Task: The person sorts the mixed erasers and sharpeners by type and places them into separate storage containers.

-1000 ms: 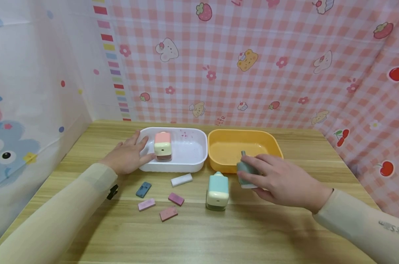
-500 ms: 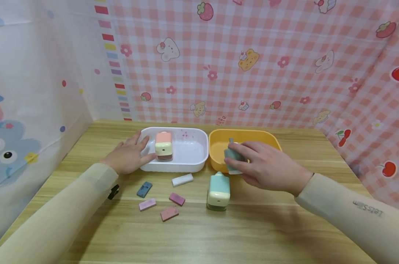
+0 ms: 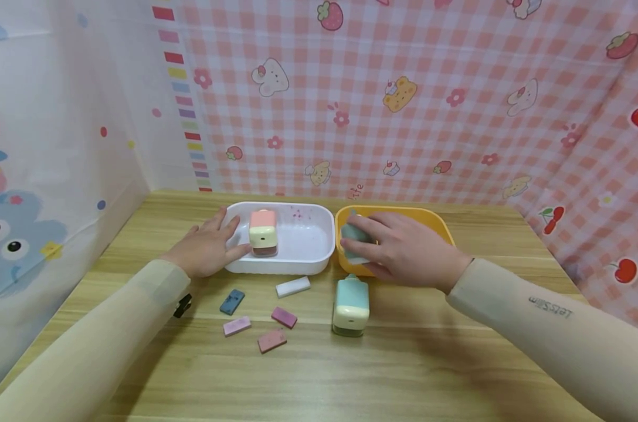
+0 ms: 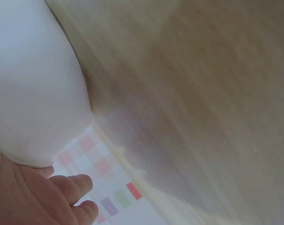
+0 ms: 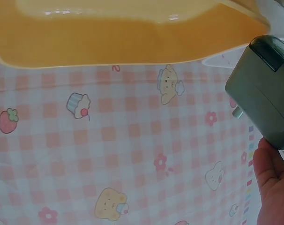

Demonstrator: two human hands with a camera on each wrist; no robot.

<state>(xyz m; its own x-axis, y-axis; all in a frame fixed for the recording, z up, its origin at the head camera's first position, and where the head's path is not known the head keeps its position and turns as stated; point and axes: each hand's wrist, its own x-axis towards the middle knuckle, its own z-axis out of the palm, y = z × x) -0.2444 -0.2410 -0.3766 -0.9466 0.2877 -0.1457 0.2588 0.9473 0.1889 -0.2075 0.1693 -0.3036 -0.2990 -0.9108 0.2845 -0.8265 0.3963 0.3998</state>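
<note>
My right hand [image 3: 411, 249] grips a grey-green pencil sharpener [image 3: 357, 237] over the left end of the yellow tray [image 3: 445, 231]. In the right wrist view the sharpener [image 5: 261, 91] shows a dark window and a small peg on its side. My left hand [image 3: 205, 249] rests with spread fingers at the left rim of the white tray [image 3: 305, 266]. A pink and cream pencil sharpener [image 3: 263, 233] stands inside that tray. On the table in front of the yellow tray is a teal and cream pencil sharpener [image 3: 351, 305]. Part of the held sharpener is hidden by my fingers.
Several eraser-like blocks lie in front of the white tray: a white one [image 3: 293, 287], a blue one [image 3: 231, 302], a light pink one [image 3: 237, 326], a magenta one [image 3: 284, 317] and a salmon one [image 3: 272, 340]. A checked cloth [image 3: 298, 117] hangs behind the table.
My right hand has carried the grey-green pencil sharpener left and away from me, from the yellow tray's front edge to over its left end. My left hand has stayed in place.
</note>
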